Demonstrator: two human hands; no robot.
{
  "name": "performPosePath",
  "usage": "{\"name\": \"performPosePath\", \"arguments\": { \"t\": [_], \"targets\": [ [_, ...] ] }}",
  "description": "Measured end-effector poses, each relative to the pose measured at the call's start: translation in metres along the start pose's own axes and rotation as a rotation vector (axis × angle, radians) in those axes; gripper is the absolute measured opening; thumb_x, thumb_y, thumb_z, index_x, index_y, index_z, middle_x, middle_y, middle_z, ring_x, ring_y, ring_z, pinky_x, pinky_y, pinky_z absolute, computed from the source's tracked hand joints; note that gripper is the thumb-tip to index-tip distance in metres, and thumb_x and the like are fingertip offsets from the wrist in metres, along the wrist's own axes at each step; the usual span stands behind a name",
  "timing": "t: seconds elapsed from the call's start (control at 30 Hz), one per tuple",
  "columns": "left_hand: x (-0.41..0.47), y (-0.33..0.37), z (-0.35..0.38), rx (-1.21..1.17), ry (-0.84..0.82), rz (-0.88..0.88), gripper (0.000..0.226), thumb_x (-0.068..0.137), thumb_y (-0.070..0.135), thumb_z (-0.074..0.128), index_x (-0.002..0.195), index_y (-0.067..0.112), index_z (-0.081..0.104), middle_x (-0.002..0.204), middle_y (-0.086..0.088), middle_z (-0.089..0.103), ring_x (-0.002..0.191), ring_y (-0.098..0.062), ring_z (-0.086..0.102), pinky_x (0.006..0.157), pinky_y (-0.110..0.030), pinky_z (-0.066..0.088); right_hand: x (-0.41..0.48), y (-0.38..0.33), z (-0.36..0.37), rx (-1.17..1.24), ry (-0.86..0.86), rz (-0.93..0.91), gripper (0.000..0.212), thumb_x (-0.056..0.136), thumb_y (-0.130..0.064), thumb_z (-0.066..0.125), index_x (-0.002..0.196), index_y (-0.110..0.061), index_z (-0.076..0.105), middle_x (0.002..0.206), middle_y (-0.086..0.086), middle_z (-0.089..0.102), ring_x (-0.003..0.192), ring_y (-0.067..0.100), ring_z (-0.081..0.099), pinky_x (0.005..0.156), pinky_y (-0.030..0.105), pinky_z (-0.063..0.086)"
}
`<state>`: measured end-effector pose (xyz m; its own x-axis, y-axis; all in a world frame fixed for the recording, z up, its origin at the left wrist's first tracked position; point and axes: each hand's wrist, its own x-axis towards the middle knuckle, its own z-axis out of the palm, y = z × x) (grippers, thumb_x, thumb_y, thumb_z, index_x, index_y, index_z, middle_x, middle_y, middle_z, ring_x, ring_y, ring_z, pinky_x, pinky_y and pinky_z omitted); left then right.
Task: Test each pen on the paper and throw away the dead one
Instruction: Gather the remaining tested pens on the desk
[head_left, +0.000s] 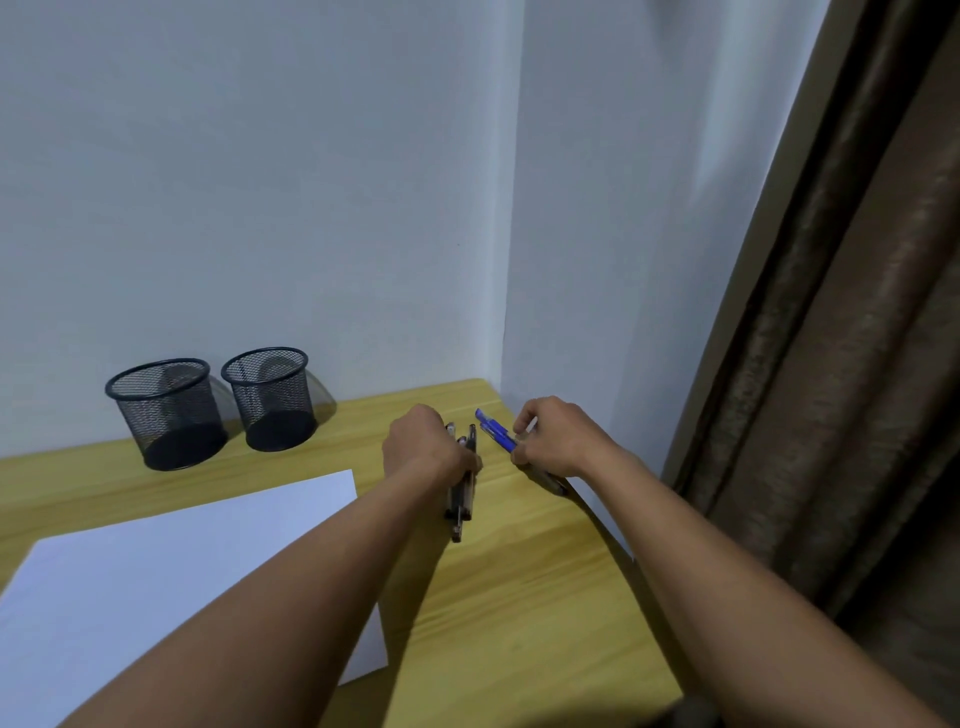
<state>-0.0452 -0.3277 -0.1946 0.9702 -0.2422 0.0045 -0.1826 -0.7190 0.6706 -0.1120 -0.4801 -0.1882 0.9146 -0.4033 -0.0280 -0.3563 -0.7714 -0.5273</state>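
My left hand (423, 447) grips a bundle of dark pens (461, 499) near the far right corner of the wooden desk (519, 582); their ends stick out above and below the fist. Just to the right, my right hand (553, 436) holds blue-capped pens (496, 431), caps pointing up-left toward the left hand. A white sheet of paper (182, 582) lies on the desk to the left, partly under my left forearm.
Two black mesh cups (166, 413) (272, 397) stand side by side at the back left against the wall. A white wall corner rises behind the desk. A brown curtain (831, 364) hangs along the desk's right edge.
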Motion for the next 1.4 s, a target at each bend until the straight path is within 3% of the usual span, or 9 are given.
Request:
{"name": "performPosePath", "arguments": {
  "t": [0.1, 0.3, 0.47, 0.67, 0.87, 0.97, 1.17, 1.27, 1.4],
  "targets": [
    [0.003, -0.002, -0.006, 0.015, -0.067, -0.05, 0.049, 0.056, 0.04, 0.093, 0.081, 0.008, 0.066, 0.08, -0.003, 0.069, 0.071, -0.019, 0.062, 0.053, -0.026, 0.042, 0.002, -0.005, 0.001, -0.004, -0.045, 0.047, 0.042, 0.084, -0.013, 0.075, 0.126, -0.011, 0.069, 0.122, 0.009, 0.068, 0.107, 0.026, 0.065, 0.092, 0.04, 0.057],
    [0.001, 0.005, -0.013, 0.069, -0.163, -0.111, 0.053, 0.054, 0.045, 0.094, 0.085, 0.009, 0.071, 0.081, -0.005, 0.072, 0.078, -0.022, 0.069, 0.057, -0.028, 0.049, 0.007, -0.007, 0.003, 0.028, -0.055, 0.11, 0.021, 0.082, -0.017, 0.076, 0.099, -0.004, 0.077, 0.103, 0.013, 0.076, 0.093, 0.028, 0.073, 0.085, 0.044, 0.061],
    [-0.001, 0.014, -0.017, 0.178, -0.178, -0.064, 0.047, 0.059, 0.043, 0.092, 0.078, 0.011, 0.064, 0.085, -0.004, 0.07, 0.078, -0.021, 0.067, 0.054, -0.027, 0.043, 0.005, -0.013, 0.003, -0.029, -0.034, 0.15, 0.02, 0.076, -0.018, 0.077, 0.089, -0.005, 0.066, 0.081, 0.01, 0.066, 0.076, 0.025, 0.068, 0.059, 0.035, 0.05],
    [0.0, 0.019, -0.016, 0.277, -0.207, -0.022, 0.044, 0.067, 0.038, 0.089, 0.073, 0.011, 0.054, 0.087, -0.005, 0.066, 0.085, -0.023, 0.066, 0.062, -0.029, 0.047, 0.006, -0.013, -0.002, -0.049, -0.065, 0.194, 0.017, 0.074, -0.014, 0.077, 0.083, -0.005, 0.065, 0.078, 0.01, 0.067, 0.068, 0.025, 0.067, 0.066, 0.036, 0.057],
    [-0.004, 0.023, -0.013, 0.365, -0.16, 0.103, 0.03, 0.09, 0.024, 0.066, 0.07, 0.013, 0.046, 0.096, -0.008, 0.063, 0.086, -0.026, 0.059, 0.067, -0.028, 0.044, 0.003, -0.01, -0.008, -0.066, -0.036, 0.223, 0.011, 0.082, -0.01, 0.066, 0.078, -0.007, 0.056, 0.073, 0.01, 0.061, 0.064, 0.026, 0.061, 0.059, 0.033, 0.049],
    [-0.009, 0.024, -0.016, 0.387, -0.163, 0.141, 0.024, 0.093, 0.017, 0.056, 0.073, 0.016, 0.042, 0.091, -0.006, 0.053, 0.099, -0.029, 0.06, 0.071, -0.028, 0.041, -0.001, -0.008, -0.013, 0.013, -0.028, 0.239, 0.018, 0.084, -0.008, 0.066, 0.071, -0.008, 0.054, 0.067, 0.009, 0.059, 0.055, 0.023, 0.057, 0.052, 0.027, 0.046],
    [-0.004, 0.011, -0.03, 0.387, -0.167, 0.163, 0.007, 0.089, 0.012, 0.056, 0.085, 0.012, 0.049, 0.087, -0.006, 0.052, 0.086, -0.027, 0.052, 0.07, -0.029, 0.042, -0.012, -0.014, -0.029, 0.327, 0.007, 0.208, 0.007, 0.088, 0.0, 0.069, 0.082, 0.003, 0.07, 0.079, 0.016, 0.07, 0.069, 0.027, 0.068, 0.08, 0.042, 0.062],
    [0.0, 0.007, -0.039, 0.279, -0.142, 0.155, 0.009, 0.085, 0.011, 0.059, 0.077, 0.01, 0.055, 0.078, -0.006, 0.056, 0.084, -0.028, 0.059, 0.064, -0.03, 0.041, -0.016, -0.026, -0.035, 0.446, 0.057, 0.179, 0.013, 0.089, 0.002, 0.068, 0.099, 0.01, 0.072, 0.085, 0.017, 0.072, 0.073, 0.026, 0.07, 0.081, 0.043, 0.064],
    [0.007, 0.002, -0.066, -0.046, -0.036, 0.178, 0.007, 0.078, 0.014, 0.069, 0.084, 0.011, 0.072, 0.083, -0.01, 0.072, 0.084, -0.029, 0.068, 0.069, -0.031, 0.05, -0.02, -0.051, -0.041, 0.564, 0.084, 0.112, 0.008, 0.088, 0.005, 0.071, 0.092, -0.002, 0.07, 0.092, 0.019, 0.075, 0.077, 0.026, 0.073, 0.081, 0.043, 0.064]
  ]
}}
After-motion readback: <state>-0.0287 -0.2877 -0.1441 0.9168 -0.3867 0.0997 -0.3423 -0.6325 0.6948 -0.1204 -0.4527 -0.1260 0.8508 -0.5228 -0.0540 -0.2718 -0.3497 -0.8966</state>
